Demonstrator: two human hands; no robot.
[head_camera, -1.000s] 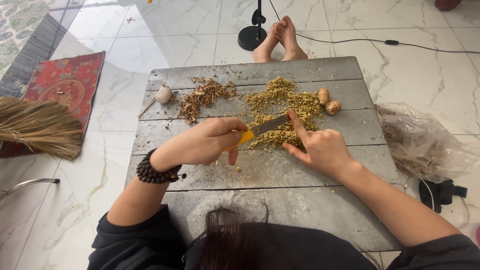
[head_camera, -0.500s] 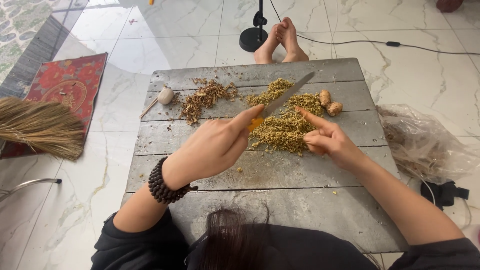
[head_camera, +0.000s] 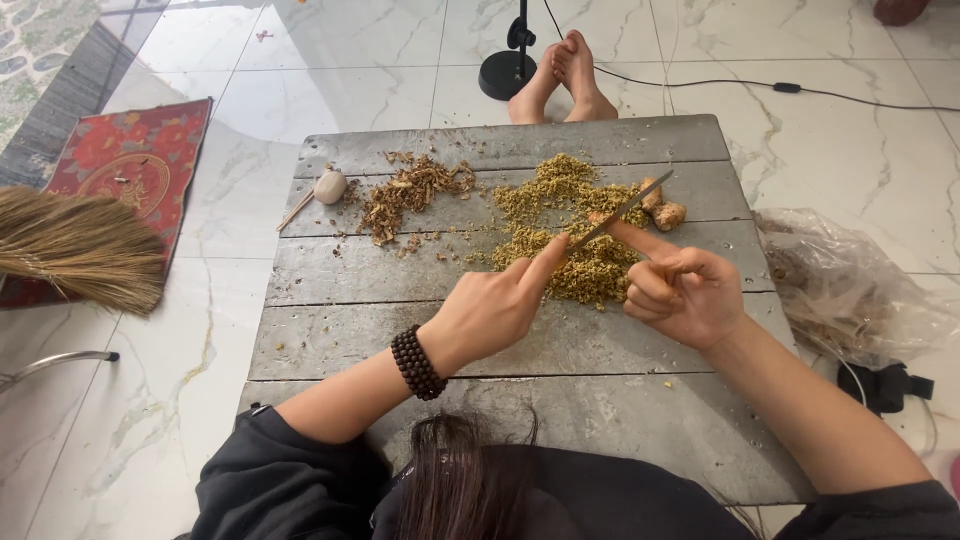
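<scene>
My left hand (head_camera: 490, 305), with a dark bead bracelet on the wrist, grips a knife (head_camera: 628, 206) by its handle, the blade tilted up over the pile. My right hand (head_camera: 685, 290) holds nothing. Its middle, ring and little fingers are curled, and its index finger stretches out against the blade. Below the blade lies a heap of chopped yellow-green plant bits (head_camera: 560, 235) on a grey wooden plank table (head_camera: 500, 335). Two ginger-like root pieces (head_camera: 665, 212) rest just right of the heap.
A brown chopped pile (head_camera: 410, 190) and a pale round bulb (head_camera: 330, 186) lie at the table's far left. Another person's bare feet (head_camera: 560, 75) and a stand base (head_camera: 505, 72) are beyond. A straw broom (head_camera: 85, 245), red mat (head_camera: 135, 160) and plastic bag (head_camera: 850, 290) flank the table.
The knife has risen off the heap and now points up to the right. My right hand has left the pile, and its index finger now rests on the blade.
</scene>
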